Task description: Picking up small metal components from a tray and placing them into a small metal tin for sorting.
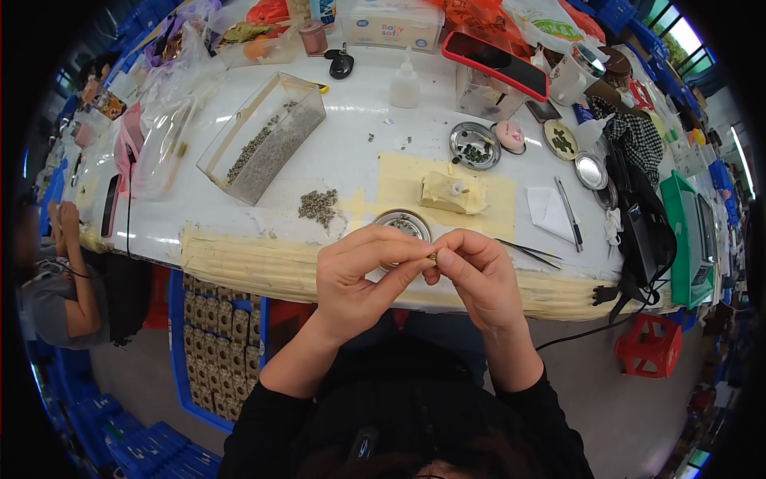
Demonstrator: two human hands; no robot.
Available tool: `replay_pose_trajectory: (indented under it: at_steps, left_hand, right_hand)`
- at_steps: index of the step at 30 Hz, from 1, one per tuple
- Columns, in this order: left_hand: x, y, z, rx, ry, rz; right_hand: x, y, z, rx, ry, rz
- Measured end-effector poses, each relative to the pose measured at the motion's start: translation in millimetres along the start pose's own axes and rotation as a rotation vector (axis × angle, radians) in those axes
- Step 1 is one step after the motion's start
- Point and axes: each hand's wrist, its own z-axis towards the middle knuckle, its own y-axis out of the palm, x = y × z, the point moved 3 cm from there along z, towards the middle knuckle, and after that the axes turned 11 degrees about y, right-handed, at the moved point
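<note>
"Where was the piece (433, 257)?"
"Between the left hand (365, 267) and the right hand (483, 279), near the tin (399, 211) on the bench (359, 104)."
"And each grip?"
"Both were closed, pinching it."

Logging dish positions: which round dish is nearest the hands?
The silvery dish just beyond the left hand, partly hidden by it; both dishes holding green pieces lie farther back, to the right.

Blue lettering (405, 31) on pale box (375, 40), green lettering (558, 29) on bag (533, 13)
</note>
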Motion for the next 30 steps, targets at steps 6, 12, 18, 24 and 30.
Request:
replay_pose_trajectory:
  at_steps: [6,12,18,24,30]
  left_hand:
    - [-2.8,-1.0,-5.4,0.000,-0.014,-0.022]
    - [-5.3,5.7,-17.3,0.080,-0.030,-0.040]
    - [-4.1,6.8,-16.2,0.084,-0.043,-0.050]
    - [0.8,1.0,-10.4,0.011,0.020,0.107]
    - [7.1,-2.2,-10.2,-0.025,0.086,0.269]
  right_hand:
    - [2.8,-0.9,-0.4,-0.027,0.036,0.004]
    - [8.3,0.1,-2.1,-0.007,0.049,0.003]
    - [5.7,0.1,-3.3,-0.005,0.044,-0.018]
    - [6.7,-1.0,-4.7,0.022,-0.006,-0.089]
    - [-0.4,5.7,-7.9,0.112,-0.139,-0.320]
